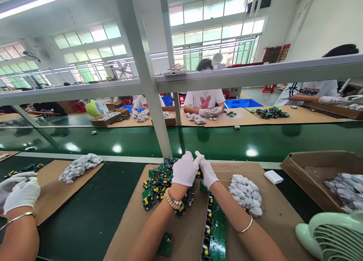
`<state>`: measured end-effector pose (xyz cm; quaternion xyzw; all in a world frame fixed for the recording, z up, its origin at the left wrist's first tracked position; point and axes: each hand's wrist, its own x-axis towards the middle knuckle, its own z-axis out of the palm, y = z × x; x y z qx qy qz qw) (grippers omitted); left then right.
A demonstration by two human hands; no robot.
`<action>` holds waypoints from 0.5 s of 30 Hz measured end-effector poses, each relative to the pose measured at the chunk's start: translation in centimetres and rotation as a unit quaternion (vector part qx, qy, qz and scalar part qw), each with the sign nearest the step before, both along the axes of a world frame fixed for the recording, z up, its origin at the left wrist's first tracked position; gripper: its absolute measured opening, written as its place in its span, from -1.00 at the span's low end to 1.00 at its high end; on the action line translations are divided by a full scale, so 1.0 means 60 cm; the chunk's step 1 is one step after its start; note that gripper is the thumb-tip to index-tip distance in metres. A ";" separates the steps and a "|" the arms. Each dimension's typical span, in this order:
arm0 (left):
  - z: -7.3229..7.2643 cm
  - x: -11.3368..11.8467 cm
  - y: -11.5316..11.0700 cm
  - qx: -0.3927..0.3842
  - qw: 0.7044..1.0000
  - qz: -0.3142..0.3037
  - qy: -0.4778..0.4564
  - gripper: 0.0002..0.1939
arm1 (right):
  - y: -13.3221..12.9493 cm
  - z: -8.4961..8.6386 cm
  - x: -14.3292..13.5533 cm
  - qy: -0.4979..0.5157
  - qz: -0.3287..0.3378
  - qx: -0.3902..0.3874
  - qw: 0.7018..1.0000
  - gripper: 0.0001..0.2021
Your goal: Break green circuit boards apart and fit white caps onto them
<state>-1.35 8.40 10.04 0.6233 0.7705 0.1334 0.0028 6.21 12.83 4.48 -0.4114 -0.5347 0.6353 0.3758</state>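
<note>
My left hand, in a white glove, is closed above the right edge of a pile of small green circuit boards with yellow and black parts. My right hand, gloved too, meets it at the fingertips. The fingers of both are pinched together, and whatever is between them is hidden. Below my right wrist runs a long panel of joined circuit boards. A single green board lies near my left forearm. Right of my right arm sits a heap of white, flat, rounded pieces.
Cardboard covers my work surface. To the right are a folded white piece, a cardboard box with white pieces and a light green fan. A metal post rises ahead. A co-worker's gloved hand is at left; a green conveyor crosses beyond.
</note>
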 end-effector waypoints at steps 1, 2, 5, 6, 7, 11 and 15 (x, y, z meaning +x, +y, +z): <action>-0.001 -0.001 0.001 -0.011 1.000 0.009 -0.004 -0.44 | 0.003 -0.002 -0.003 -0.008 -0.020 0.013 1.000 -0.44; -0.001 -0.003 0.003 -0.025 1.000 0.012 -0.006 -0.44 | 0.006 -0.005 -0.006 -0.016 -0.041 0.025 0.999 -0.44; 0.003 -0.016 0.007 -0.053 0.999 0.003 -0.006 -0.45 | 0.013 -0.012 -0.014 -0.042 -0.073 0.052 0.995 -0.43; 0.006 -0.023 0.008 -0.053 0.999 0.001 -0.004 -0.47 | 0.014 -0.013 -0.015 -0.050 -0.073 0.060 0.994 -0.43; 0.010 -0.031 0.008 -0.050 0.999 0.002 -0.003 -0.49 | 0.015 -0.013 -0.015 -0.059 -0.072 0.067 0.993 -0.45; 0.025 -0.057 0.007 -0.030 0.999 0.024 0.004 -0.56 | 0.013 -0.002 -0.008 -0.088 -0.065 0.107 0.988 -0.61; 0.025 -0.052 0.005 -0.004 0.999 0.038 -0.015 -0.53 | 0.004 0.014 -0.009 -0.106 -0.079 0.145 0.981 -0.62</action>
